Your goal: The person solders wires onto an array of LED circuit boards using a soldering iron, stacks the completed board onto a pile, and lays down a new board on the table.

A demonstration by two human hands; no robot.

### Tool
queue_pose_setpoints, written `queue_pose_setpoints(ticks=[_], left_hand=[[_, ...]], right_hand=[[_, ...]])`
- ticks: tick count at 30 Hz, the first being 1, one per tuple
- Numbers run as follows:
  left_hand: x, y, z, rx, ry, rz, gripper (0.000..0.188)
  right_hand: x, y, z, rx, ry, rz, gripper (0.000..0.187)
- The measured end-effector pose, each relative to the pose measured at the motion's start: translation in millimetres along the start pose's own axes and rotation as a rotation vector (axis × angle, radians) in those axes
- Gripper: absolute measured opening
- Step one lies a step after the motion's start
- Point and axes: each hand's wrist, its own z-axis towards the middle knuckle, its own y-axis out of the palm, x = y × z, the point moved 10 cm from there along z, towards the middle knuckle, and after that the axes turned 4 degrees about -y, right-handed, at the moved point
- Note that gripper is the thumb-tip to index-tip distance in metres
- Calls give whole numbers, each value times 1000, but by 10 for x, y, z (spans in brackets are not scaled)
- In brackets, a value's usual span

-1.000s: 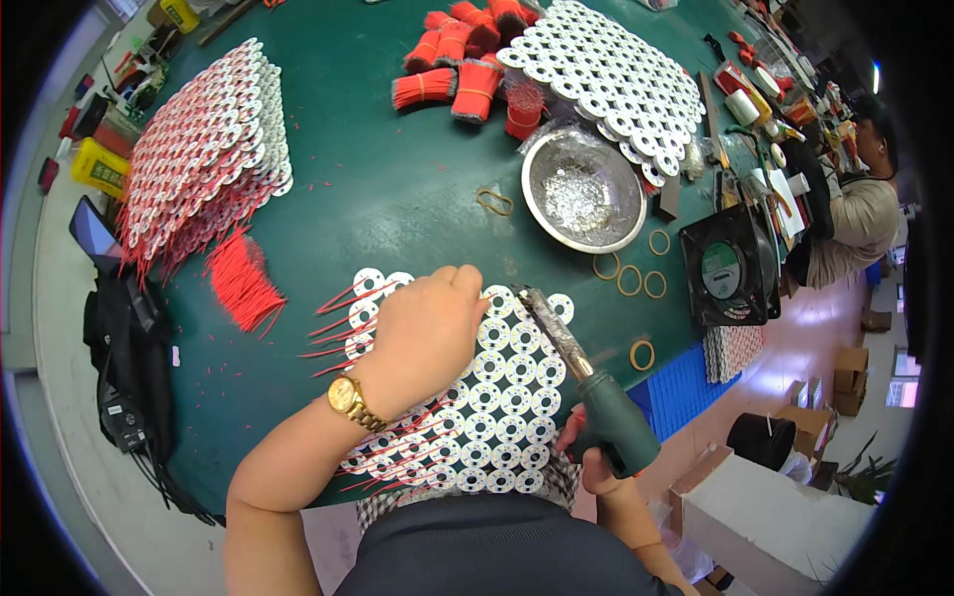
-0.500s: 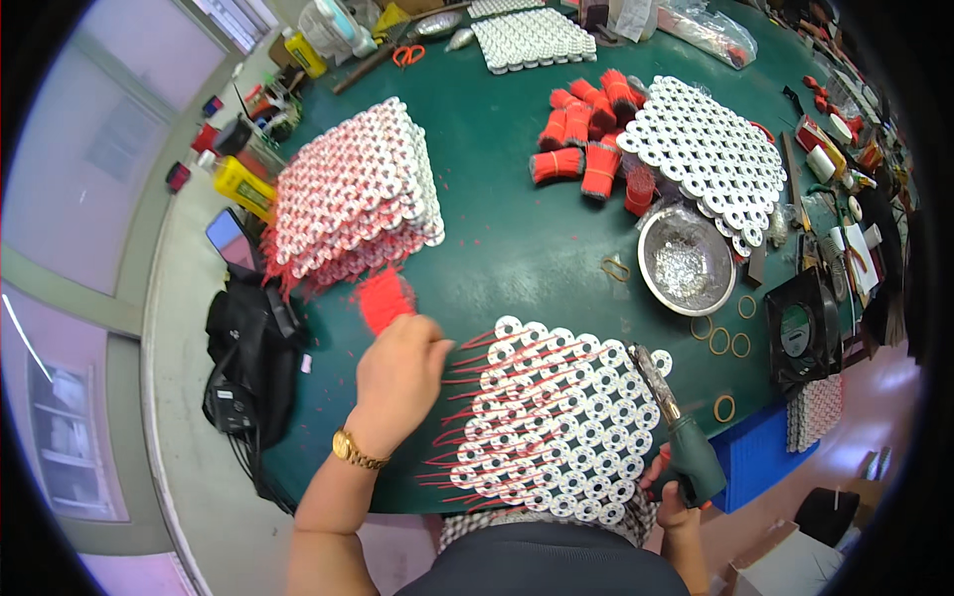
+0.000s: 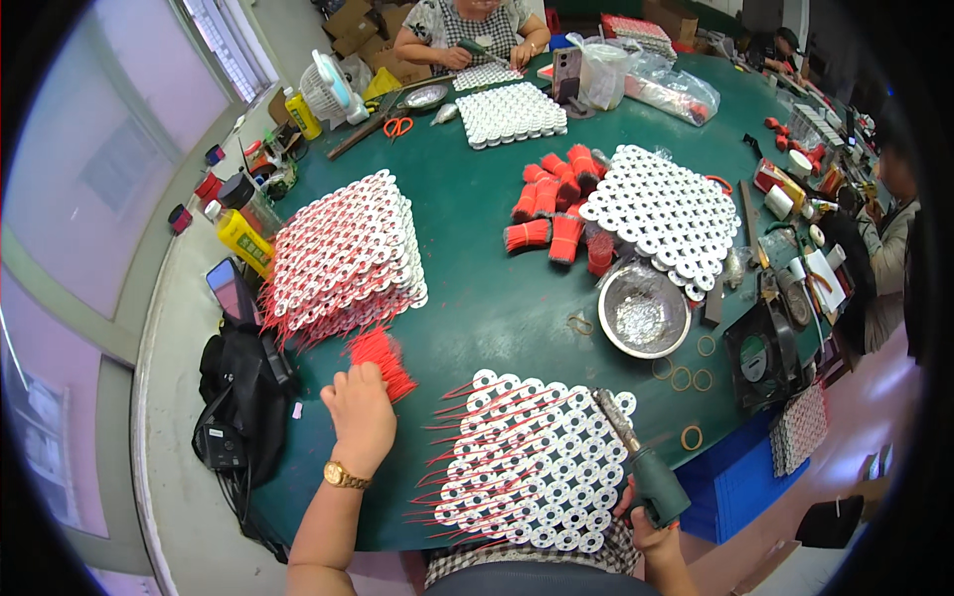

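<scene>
In front of me lies a panel of white round circuit boards (image 3: 559,493), with thin red wires laid across its left part and sticking out past its left edge. My left hand (image 3: 360,412), with a gold watch on the wrist, is at a loose pile of short red wires (image 3: 386,364). Its fingers are curled in at the pile's near edge; whatever they pinch is hidden. My right hand (image 3: 651,532) grips a green-handled soldering gun (image 3: 659,487). The gun's metal tip points up and left over the panel's right edge.
A stack of wired panels (image 3: 343,253) stands at left, bare panels (image 3: 661,214) at right. Bundled red wires (image 3: 564,238) and a metal bowl (image 3: 644,310) lie nearby. Rubber bands (image 3: 692,437) and a black fan (image 3: 757,353) sit at right. A co-worker (image 3: 477,35) works across the table.
My left hand has moved from beside the panel's wire ends to the red wire pile. The view has tipped up, bringing the co-worker in. My right hand still holds the soldering gun.
</scene>
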Motion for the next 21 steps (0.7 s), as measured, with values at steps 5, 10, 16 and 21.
queue_pose_setpoints(ticks=[5, 10, 16, 21], left_hand=[[103, -256, 54, 161, 60, -396, 9], [703, -479, 113, 18, 255, -969, 10], [1530, -156, 57, -510, 171, -1364, 11], [1856, 140, -41, -675, 103, -1309, 8]], right_hand=[[-71, 55, 70, -80, -73, -16, 58], [-92, 82, 79, -84, -71, -93, 56], [-284, 29, 167, 6, -161, -80, 16], [-207, 58, 76, -10, -104, 132, 58]])
